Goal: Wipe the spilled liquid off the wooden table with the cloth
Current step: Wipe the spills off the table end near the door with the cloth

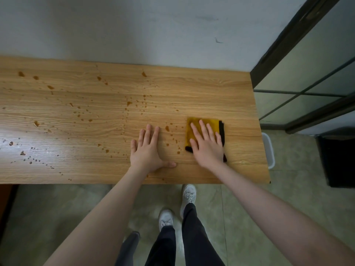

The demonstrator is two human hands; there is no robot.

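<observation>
Barely begun: folded yellow cloth (199,125) near the counter's (211,89) right end, pressed flat under the right hand (206,145), fingers straight. Left hand (147,148) flat on bare wood just beside. Brown droplets (128,103) unwiped, scattered leftward.

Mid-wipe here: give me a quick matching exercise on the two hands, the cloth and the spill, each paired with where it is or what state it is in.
Things:
1. left hand
2. right hand
3. yellow cloth
4. brown droplets

Places or states:
A. scattered over the wooden table, mostly left of the cloth
B. flat on bare wood, fingers spread, holding nothing
C. folded, with a black edge, near the table's right end
D. pressing flat on top of the cloth

Pairs: 1-B, 2-D, 3-C, 4-A
</observation>
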